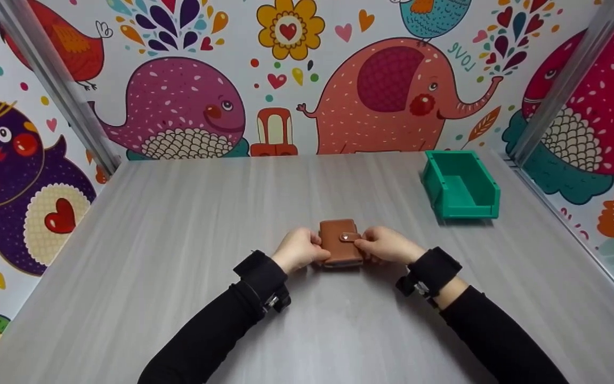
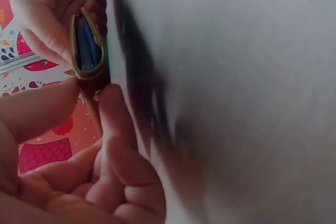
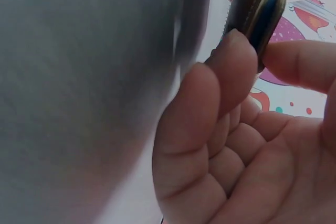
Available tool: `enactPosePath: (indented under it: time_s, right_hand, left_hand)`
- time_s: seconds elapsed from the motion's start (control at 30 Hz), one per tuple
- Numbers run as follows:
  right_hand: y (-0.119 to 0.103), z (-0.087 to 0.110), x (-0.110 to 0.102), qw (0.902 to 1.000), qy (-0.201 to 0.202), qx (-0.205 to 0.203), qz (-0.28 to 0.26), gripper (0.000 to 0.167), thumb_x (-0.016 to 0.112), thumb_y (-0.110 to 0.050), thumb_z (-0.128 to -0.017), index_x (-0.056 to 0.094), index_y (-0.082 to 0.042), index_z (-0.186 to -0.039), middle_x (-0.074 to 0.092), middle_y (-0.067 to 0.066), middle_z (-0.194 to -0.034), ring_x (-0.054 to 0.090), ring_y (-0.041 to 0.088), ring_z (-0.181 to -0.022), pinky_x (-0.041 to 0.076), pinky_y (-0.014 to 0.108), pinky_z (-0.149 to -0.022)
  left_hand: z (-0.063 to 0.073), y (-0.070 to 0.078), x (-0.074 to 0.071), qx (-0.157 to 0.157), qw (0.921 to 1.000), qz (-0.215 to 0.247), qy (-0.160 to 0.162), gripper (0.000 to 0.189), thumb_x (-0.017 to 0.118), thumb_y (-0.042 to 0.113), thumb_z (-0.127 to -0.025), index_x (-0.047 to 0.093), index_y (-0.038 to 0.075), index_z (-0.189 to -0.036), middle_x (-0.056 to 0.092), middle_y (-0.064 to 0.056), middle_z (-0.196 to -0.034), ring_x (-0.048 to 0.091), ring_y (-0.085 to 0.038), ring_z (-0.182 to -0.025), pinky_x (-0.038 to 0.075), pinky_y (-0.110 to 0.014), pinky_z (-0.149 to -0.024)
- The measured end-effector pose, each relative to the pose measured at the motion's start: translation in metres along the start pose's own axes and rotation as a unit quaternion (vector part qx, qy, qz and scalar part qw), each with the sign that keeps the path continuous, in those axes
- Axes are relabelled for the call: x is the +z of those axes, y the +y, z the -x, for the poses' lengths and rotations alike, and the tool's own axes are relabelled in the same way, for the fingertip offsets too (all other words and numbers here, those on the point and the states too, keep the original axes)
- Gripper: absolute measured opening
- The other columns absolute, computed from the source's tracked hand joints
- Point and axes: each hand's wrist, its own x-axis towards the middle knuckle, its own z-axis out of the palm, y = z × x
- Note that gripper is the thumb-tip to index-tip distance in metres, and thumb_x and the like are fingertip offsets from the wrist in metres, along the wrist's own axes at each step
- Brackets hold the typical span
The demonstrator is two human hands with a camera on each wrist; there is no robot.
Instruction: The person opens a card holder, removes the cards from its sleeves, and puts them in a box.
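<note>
Between both hands is a brown wallet [image 1: 337, 240] with a snap strap [image 1: 349, 237] across its right side. My left hand [image 1: 300, 250] pinches the wallet's left edge, thumb on top and fingers beneath. On the opposite edge, by the strap, my right hand [image 1: 387, 245] pinches it between thumb and fingers. In the left wrist view, the wallet [image 2: 90, 72] shows its folded end with dark bluish contents inside. The right wrist view catches the wallet's stitched edge [image 3: 257, 3] between thumb and index finger.
A green plastic bin [image 1: 461, 186] stands at the back right of the light wood-grain table [image 1: 190, 213]. Walls printed with cartoon animals [image 1: 381, 96] enclose the back and sides. A black strap with a small camera sits on each wrist.
</note>
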Motion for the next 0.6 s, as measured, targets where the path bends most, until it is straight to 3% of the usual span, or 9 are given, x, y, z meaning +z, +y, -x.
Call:
enactPosePath:
  time_s: [0.4, 0.6]
  right_hand:
    - [-0.0003, -0.0089, 0.0027, 0.9996, -0.008, 0.017, 0.021, 0.027, 0.055, -0.023, -0.100, 0.063, -0.004, -0.082, 0.061, 0.003, -0.069, 0.056, 0.013, -0.056, 0.048, 0.028, -0.051]
    - [-0.0018, -0.0102, 0.0035, 0.9997, -0.010, 0.018, 0.014, 0.027, 0.056, -0.021, -0.099, 0.062, -0.005, -0.078, 0.059, 0.002, -0.064, 0.053, 0.013, -0.054, 0.046, 0.027, -0.049]
  left_hand:
    - [-0.0078, -0.0009, 0.0019, -0.006, 0.9984, -0.055, -0.009, 0.021, 0.078, 0.014, -0.080, 0.066, 0.000, -0.088, 0.060, -0.003, -0.079, 0.053, -0.014, -0.061, 0.042, -0.025, -0.054]
    - [-0.0083, -0.0005, 0.0033, 0.023, 0.9948, -0.099, -0.002, 0.024, 0.075, 0.013, -0.081, 0.056, 0.009, -0.067, 0.047, 0.004, -0.061, 0.043, -0.012, -0.053, 0.034, -0.024, -0.050]
